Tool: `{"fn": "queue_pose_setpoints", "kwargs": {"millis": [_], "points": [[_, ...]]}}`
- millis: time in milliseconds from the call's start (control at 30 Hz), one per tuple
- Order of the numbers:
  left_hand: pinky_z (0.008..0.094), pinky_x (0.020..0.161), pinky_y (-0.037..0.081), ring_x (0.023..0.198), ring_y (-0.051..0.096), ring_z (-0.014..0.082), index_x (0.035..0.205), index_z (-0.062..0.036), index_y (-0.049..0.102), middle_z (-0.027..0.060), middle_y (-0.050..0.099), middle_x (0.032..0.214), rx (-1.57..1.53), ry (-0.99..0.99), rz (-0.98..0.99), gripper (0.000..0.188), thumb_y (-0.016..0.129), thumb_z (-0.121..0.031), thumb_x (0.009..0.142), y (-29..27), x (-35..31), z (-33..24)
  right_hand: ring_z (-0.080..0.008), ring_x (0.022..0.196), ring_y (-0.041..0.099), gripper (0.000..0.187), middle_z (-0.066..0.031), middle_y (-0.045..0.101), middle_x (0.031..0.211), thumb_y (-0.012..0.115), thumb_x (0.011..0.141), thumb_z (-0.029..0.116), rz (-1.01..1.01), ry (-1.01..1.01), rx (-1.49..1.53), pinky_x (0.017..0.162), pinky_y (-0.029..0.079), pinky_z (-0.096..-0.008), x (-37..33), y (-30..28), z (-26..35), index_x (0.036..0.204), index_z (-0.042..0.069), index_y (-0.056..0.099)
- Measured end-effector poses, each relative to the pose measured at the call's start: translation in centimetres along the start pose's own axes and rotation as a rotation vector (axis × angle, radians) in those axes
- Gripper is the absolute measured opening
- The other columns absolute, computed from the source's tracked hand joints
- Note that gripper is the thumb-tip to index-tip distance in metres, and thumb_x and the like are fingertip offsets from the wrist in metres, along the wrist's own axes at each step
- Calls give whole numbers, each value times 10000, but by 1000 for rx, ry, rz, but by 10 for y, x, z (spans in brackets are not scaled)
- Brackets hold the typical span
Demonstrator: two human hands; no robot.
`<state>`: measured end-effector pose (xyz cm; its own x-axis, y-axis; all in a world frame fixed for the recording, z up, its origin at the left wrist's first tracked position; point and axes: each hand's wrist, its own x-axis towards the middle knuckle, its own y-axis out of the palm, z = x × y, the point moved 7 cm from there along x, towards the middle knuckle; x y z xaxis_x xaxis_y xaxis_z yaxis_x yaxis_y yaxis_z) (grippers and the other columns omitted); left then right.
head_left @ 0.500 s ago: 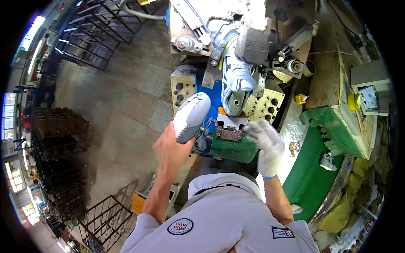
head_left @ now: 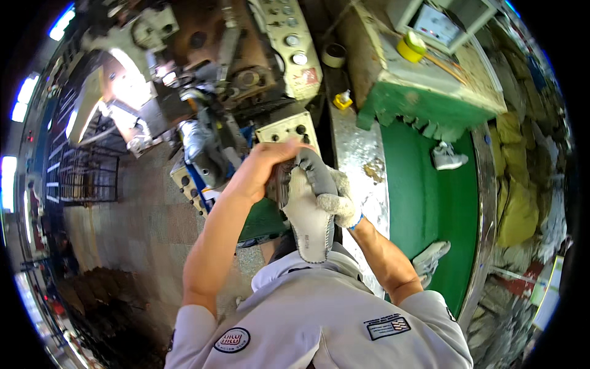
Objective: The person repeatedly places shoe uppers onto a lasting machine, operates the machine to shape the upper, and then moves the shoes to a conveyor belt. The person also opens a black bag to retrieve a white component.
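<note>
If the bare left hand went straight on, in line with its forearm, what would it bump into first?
Most likely the cream box with round black knobs, just beyond the bare left hand in the picture, though the depth between them is unclear.

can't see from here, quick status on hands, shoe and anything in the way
Gloved right hand gripping shoe; bare left hand at its far end, grip unclear; underside up; machine beyond both hands.
</note>
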<state>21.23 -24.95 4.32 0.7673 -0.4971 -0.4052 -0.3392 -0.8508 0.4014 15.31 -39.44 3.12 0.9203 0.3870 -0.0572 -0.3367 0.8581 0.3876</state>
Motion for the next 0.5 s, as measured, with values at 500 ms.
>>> {"fn": "queue_pose_setpoints", "kwargs": {"millis": [500], "points": [[254, 865, 482, 950, 610, 96, 1134, 12, 718, 48, 708, 1007, 511, -102, 444, 406, 736, -324, 909, 207, 127, 96, -163, 1008, 657, 612, -87, 706, 1115, 768, 746, 261, -287, -30, 283, 903, 513, -305, -145, -199, -19, 1268, -35, 646]]}}
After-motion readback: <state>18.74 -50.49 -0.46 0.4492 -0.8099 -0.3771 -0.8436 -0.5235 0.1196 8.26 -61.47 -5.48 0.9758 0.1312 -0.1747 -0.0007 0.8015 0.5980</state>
